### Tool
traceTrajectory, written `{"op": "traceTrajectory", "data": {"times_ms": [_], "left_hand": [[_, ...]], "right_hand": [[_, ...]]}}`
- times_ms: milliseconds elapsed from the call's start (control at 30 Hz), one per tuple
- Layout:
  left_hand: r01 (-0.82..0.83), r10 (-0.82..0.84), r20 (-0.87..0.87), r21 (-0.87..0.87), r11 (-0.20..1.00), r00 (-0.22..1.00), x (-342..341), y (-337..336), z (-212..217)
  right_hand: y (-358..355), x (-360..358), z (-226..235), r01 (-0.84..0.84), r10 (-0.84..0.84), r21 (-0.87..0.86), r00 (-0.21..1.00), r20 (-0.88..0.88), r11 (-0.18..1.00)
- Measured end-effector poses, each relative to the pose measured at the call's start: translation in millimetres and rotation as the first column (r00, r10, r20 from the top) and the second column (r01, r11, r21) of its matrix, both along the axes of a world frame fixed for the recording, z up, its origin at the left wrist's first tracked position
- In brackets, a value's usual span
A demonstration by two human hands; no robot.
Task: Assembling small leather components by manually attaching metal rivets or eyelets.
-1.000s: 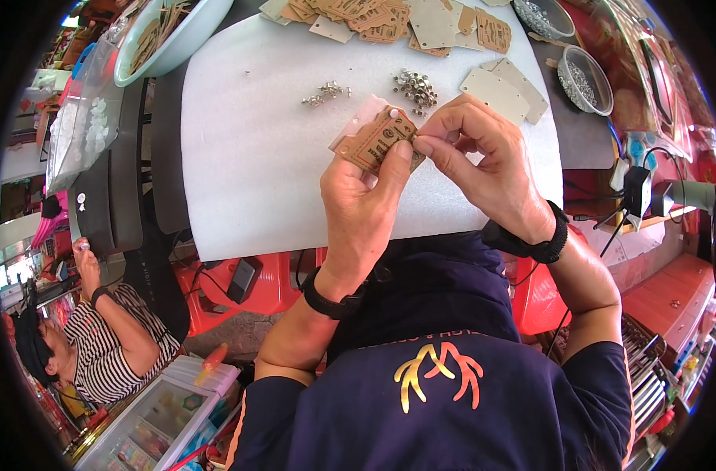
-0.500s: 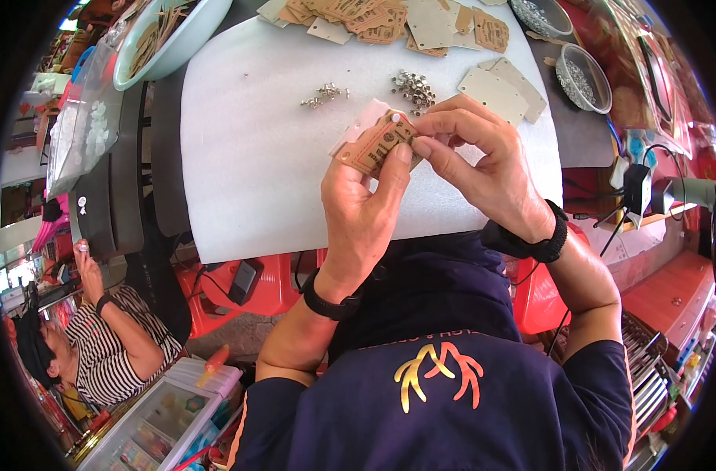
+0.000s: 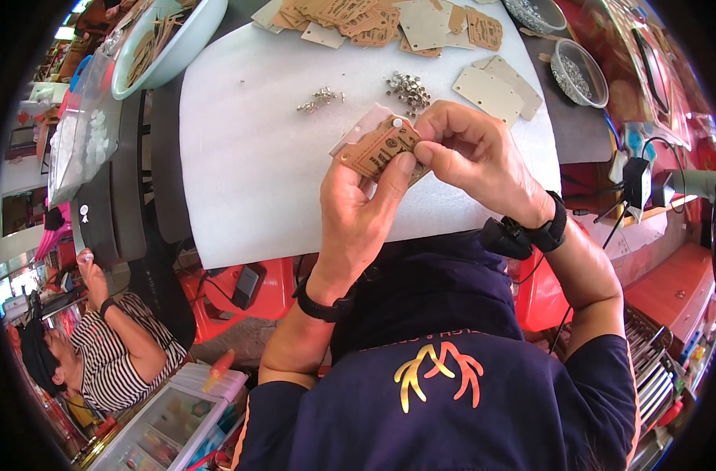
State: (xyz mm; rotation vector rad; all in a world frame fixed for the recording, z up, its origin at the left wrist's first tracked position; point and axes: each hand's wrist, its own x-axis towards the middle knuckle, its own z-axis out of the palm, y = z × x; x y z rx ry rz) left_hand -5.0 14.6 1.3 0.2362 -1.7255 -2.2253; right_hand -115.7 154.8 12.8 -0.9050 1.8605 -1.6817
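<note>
Left hand (image 3: 354,216): grasping, thumb pressing on the front of a brown tag (image 3: 381,149), fingers supporting it from behind. Right hand (image 3: 484,161): thumb and index finger are pinching the tag's right edge; fingertips are covering that spot, so I cannot tell whether a small fitting is also between them.

Tag position: being held tilted above the near-middle part of a white foam sheet (image 3: 248,173), between the two hands. A pale piece (image 3: 366,125) is showing behind its far-left edge. A round shiny stud (image 3: 398,123) is sitting at the tag's far corner.

On the sheet, beyond the tag: small silver rivets (image 3: 320,99) are lying loosely to the left, a denser heap of metal caps (image 3: 409,92) to the right. Pale plates (image 3: 490,93) are overlapping farther right; a pile of brown tags (image 3: 350,16) is spreading along the far side.

Right of the sheet, a clear bowl (image 3: 598,100) is holding small metallic pieces. At the near left, a co-worker in a striped shirt (image 3: 122,365) is sitting, one hand raised.
</note>
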Motion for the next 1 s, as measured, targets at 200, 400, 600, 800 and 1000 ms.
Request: {"op": "traceTrajectory", "data": {"times_ms": [200,400,600,800,1000], "left_hand": [[-0.010,0.009,-0.026,-0.025,1.000,1.000,0,-1,-5],[-0.018,0.012,0.038,0.162,0.987,0.999,-2,-15,-9],[-0.092,0.069,0.119,0.207,0.974,0.991,-2,-16,1],[0.021,-0.051,0.132,0.219,0.975,0.990,2,-24,5],[0.017,-0.054,0.127,0.279,0.960,0.990,24,-24,-4]], "right_hand": [[0,-3,0,-0.056,0.043,0.068,0.983,0.180,0.996],[-3,-5,4,-0.048,0.043,0.016,0.975,0.217,0.999],[5,-4,12,-0.170,0.106,0.189,0.946,0.306,0.967],[-4,2,12,-0.207,0.147,0.161,0.935,0.322,0.965],[-15,10,24,-0.202,0.127,0.291,0.958,0.256,0.935]]}}
